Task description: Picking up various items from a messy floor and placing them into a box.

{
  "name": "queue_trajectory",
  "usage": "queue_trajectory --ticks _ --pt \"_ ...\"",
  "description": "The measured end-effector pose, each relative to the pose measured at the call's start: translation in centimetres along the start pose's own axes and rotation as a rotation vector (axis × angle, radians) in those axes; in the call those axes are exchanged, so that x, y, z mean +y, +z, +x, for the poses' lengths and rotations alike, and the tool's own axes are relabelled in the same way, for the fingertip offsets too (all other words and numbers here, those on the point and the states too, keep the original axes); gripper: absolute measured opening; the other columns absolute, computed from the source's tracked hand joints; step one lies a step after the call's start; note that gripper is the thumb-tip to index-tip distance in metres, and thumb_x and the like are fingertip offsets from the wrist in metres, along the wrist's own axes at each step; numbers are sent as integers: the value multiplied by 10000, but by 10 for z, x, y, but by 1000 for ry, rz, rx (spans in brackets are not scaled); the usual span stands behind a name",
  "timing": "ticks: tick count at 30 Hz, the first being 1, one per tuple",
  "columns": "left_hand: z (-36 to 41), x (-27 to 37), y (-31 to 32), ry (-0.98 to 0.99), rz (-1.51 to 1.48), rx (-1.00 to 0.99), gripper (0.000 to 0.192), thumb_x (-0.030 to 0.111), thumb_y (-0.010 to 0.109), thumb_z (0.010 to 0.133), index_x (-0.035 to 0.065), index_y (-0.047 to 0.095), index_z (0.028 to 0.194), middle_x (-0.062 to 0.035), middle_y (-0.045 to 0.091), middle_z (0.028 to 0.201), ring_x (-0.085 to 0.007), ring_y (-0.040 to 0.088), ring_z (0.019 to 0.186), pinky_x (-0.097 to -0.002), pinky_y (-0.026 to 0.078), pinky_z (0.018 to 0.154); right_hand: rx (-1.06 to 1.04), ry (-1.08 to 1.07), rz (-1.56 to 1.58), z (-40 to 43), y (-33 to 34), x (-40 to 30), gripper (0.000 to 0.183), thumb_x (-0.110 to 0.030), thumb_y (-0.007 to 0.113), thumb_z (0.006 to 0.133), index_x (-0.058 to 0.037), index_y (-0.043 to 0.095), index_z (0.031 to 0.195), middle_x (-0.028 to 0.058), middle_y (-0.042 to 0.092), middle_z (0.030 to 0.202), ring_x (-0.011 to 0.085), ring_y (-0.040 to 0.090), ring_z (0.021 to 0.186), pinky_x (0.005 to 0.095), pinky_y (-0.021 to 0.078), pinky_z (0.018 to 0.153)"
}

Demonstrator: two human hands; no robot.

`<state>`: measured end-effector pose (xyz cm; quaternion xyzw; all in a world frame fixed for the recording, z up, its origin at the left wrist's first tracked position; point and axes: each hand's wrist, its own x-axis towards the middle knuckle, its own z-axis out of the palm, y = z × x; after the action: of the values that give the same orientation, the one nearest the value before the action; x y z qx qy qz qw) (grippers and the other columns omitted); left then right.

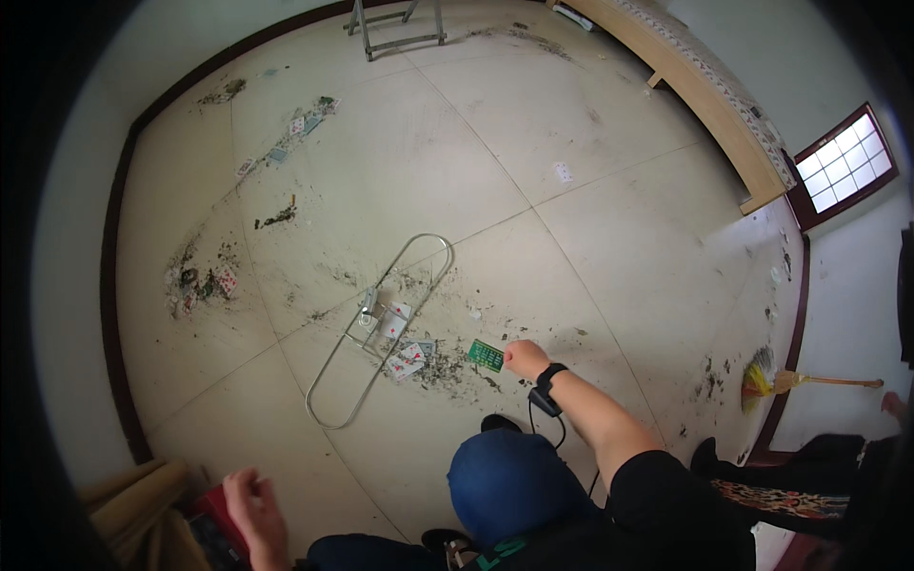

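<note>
My right hand point(526, 359) reaches low over the floor with its fingers closed on the edge of a flat green card-like piece point(486, 355) that bears writing. Dark debris point(446, 367) is scattered beside it, with several playing cards point(408, 360) among the dirt. Just beyond lies a metal dust-mop frame point(426, 234), a long wire loop with a bracket in its middle. One playing card point(395, 320) shows inside that loop. At the lower left, my slightly blurred left hand point(255, 508) is raised beside a red object point(221, 508), fingers apart and nothing visible in it.
Dirt heaps with cards point(206, 282) lie at left. A wooden bed frame point(703, 125) lines the upper right; grey stand legs point(400, 44) are at the top. At right, another person point(814, 478) is near a broom point(760, 382). Brown cloth point(136, 499) sits lower left.
</note>
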<state>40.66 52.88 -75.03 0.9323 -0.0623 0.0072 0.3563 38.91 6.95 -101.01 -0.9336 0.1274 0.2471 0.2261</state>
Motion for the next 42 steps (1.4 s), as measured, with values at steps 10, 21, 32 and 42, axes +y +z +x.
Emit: queue_trajectory --ticks 10,21,32,42 --pt "-13 -8 109 -40 -22 -337 254 9 648 667 31 552 902 -121 551 837 -265 546 695 -341 453 611 228 275 -17 34 54 21 243 -100 676 660 -12 561 856 175 548 897 345 492 946 387 416 807" --pt "-37 -29 141 -127 -63 -411 258 51 662 677 39 557 912 -124 560 841 -262 565 689 -350 463 608 183 -4 -26 -6 25 9 102 -96 566 713 -14 563 774 157 556 857 339 527 836 426 442 712" --pt "-16 -20 145 -270 -178 -502 334 129 669 720 5 544 1004 -122 577 881 -231 572 688 -317 475 622 -559 -5 789 3 -29 -100 254 -257 588 826 -22 556 738 58 599 694 135 523 524 258 429 484" --pt "-1 -26 158 -417 -316 -493 142 124 608 795 5 531 786 -7 531 617 -75 470 526 -235 387 467 -1051 -432 607 -16 -18 -173 267 -285 544 845 -32 614 797 5 592 660 72 520 545 216 429 495"
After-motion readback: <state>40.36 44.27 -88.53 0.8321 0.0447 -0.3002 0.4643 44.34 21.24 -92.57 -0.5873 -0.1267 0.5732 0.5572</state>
